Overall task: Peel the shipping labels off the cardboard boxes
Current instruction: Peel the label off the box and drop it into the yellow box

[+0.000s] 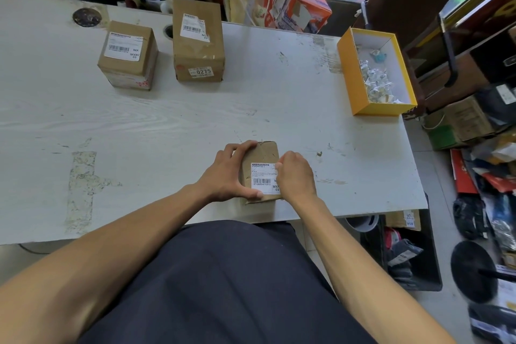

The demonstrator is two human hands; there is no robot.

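Observation:
A small cardboard box (261,153) lies near the front edge of the white table (167,120), with a white shipping label (262,177) on its top. My left hand (227,173) grips the box's left side, fingers over the far edge and thumb at the near corner. My right hand (294,173) is curled over the label's right edge; whether its fingertips pinch the label is hidden. Two more labelled boxes stand at the back: a squat box (128,54) on the left and a taller box (198,39) beside it.
A yellow open box (344,64) holding several crumpled label scraps sits at the table's right side. Clutter of cartons and bags crowds the floor on the right and behind the table. A round cable hole (86,17) sits at the back left.

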